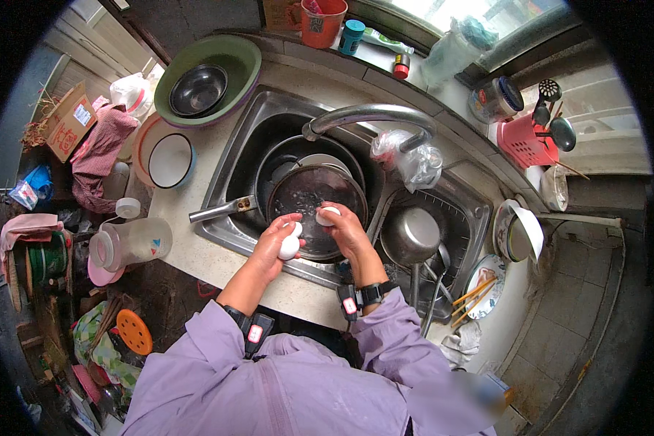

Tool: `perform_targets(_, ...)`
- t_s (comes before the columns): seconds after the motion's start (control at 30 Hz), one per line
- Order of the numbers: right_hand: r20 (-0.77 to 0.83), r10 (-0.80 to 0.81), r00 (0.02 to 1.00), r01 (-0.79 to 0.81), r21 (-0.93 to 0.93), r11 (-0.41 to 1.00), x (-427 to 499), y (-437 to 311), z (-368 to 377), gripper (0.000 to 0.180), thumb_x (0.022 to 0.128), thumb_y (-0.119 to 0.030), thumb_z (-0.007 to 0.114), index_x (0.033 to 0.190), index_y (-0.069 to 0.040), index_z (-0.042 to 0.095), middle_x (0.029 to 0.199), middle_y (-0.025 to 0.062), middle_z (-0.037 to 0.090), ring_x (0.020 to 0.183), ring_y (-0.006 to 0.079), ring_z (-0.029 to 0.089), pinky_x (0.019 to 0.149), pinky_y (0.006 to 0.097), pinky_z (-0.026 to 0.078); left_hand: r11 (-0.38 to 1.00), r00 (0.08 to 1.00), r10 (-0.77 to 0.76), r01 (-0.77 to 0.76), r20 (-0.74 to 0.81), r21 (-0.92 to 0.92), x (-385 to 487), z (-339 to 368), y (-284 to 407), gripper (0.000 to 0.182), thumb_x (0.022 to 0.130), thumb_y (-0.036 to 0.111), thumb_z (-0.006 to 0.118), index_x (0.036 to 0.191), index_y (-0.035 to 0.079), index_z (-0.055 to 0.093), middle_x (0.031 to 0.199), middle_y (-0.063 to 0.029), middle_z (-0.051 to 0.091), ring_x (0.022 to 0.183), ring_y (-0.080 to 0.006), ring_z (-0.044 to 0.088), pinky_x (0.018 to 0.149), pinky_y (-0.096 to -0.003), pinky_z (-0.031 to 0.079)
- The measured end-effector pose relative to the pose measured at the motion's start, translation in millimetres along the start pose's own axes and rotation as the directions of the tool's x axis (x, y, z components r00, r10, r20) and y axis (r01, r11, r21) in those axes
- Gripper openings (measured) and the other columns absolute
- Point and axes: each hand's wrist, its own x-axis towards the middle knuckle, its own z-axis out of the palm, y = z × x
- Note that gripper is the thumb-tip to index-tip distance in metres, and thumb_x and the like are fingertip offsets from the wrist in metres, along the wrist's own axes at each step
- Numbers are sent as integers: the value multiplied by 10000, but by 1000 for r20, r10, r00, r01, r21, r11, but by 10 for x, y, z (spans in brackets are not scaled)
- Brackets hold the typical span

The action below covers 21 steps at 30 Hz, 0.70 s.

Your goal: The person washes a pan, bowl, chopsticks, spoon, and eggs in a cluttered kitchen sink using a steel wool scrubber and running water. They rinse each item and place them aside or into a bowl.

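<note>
Two white eggs (289,247) rest in my left hand (271,246), at the near edge of the sink. My right hand (346,230) grips another white egg (328,216) between thumb and fingers. Both hands are over a round dark lid or pan (317,191), which lies in the left basin of the steel sink (234,141). Beneath it sit a larger dark pan (267,158) and a pale dish (327,159), both partly covered. A metal handle (222,209) sticks out over the basin's left rim. The curved faucet (370,113) arches above.
An upturned steel pot (412,234) sits in the right basin beside utensils. A green basin (245,54) with a black bowl (199,90) and a white enamel bowl (170,159) stand left. A plate with chopsticks (485,286) lies right. A plastic jug (136,243) overhangs the counter's left edge.
</note>
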Motion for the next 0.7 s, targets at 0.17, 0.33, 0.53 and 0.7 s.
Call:
perform_targets(0.17, -92, -394, 914, 100, -892, 441, 244, 368, 90, 407, 652, 29, 601, 1050, -53, 612, 1018, 230, 620, 984, 403, 580, 870, 413, 463, 999, 999, 1, -3, -45, -39, 39, -100, -49, 261, 947, 226, 517, 1196, 151, 531, 1012, -46, 598, 743, -151, 630, 486, -265, 502)
perform_targets(0.33, 155, -432, 888, 415, -672, 613, 45, 249, 259, 492, 644, -27, 699, 1116, -50, 563, 1095, 178, 579, 1034, 350, 567, 903, 391, 456, 1000, 997, 22, -21, -80, 6, 67, -108, -76, 244, 950, 224, 513, 1180, 144, 531, 927, -24, 573, 690, -143, 629, 457, -272, 501)
perform_targets(0.53, 401, -413, 818, 569, -455, 685, -555, -444, 314, 584, 699, -60, 725, 1233, -55, 488, 1165, 156, 578, 1094, 293, 577, 928, 353, 455, 923, 990, -137, 134, -16, 361, -72, 65, 112, 508, 836, 591, 584, 1130, 177, 561, 868, 31, 606, 655, -74, 587, 424, -208, 421)
perform_targets(0.7, 478, -447, 756, 644, -422, 638, -801, -743, 410, 655, 732, -48, 720, 1320, -66, 432, 1191, 156, 568, 1122, 303, 562, 962, 364, 439, 886, 972, -223, 173, 68, 431, -283, 188, 403, 551, 821, 586, 606, 1163, 160, 539, 864, 35, 600, 685, -50, 582, 435, -206, 423)
